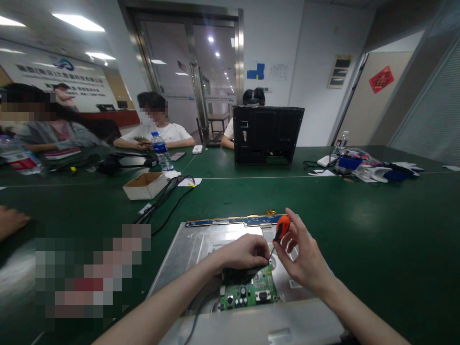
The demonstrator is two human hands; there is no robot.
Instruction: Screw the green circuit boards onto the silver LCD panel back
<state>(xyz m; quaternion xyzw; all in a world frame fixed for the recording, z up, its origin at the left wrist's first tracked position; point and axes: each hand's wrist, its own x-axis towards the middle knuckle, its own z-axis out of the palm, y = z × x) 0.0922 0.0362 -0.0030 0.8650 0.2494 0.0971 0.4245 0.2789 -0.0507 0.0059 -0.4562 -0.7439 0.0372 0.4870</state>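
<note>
A metal panel (172, 268) lies on the green table, with a green circuit board (247, 290) on its middle. My right hand (302, 254) holds an orange and black screwdriver (282, 227) by its handle, the shaft slanting down to the board's upper right corner. Beside the tip, my left hand (247, 251) is closed, its fingers pinched together near the shaft; what they hold, if anything, is hidden. A blue strip board (230, 221) runs along the panel's far edge.
Ahead stands a black monitor casing (268, 136). A cardboard box (144, 186), black cables (161, 194) and a water bottle (161, 151) are at the left. Gloves and bags (377, 170) lie far right. People sit across the table; another person's hand (12, 221) is at the left edge.
</note>
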